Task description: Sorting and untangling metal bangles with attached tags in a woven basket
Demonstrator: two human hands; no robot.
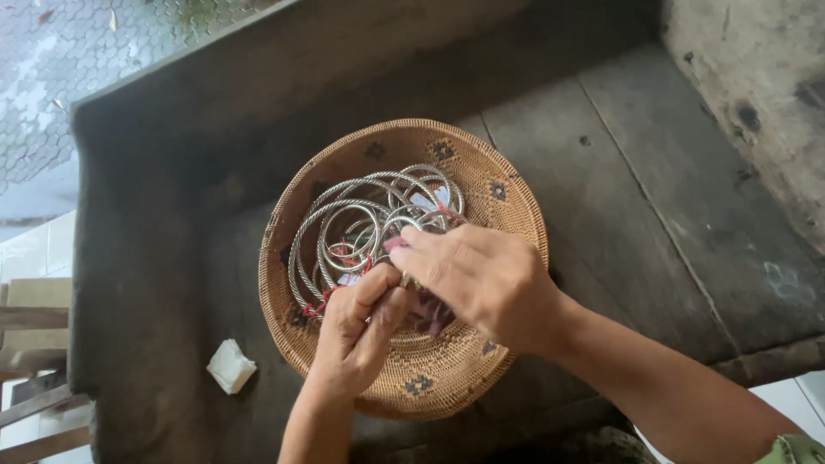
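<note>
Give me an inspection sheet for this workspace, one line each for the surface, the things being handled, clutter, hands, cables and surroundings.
Surface: dark, worn wooden plank tabletop with a raised wooden rim at the back and left.
Job's things: round woven rattan basket with dark diamond motifs, holding twisted silver metal bangles, some tied with red thread.
Clutter: small crumpled white paper scrap on the tabletop, left of the basket, apart from it.
Hands: left hand and right hand meet over the basket; fingers pinch a small item, partly hidden, with a bit of pink showing.
Cables: nothing seen.
Surroundings: pale hexagon-tiled floor upper left; wooden slats lower left.
</note>
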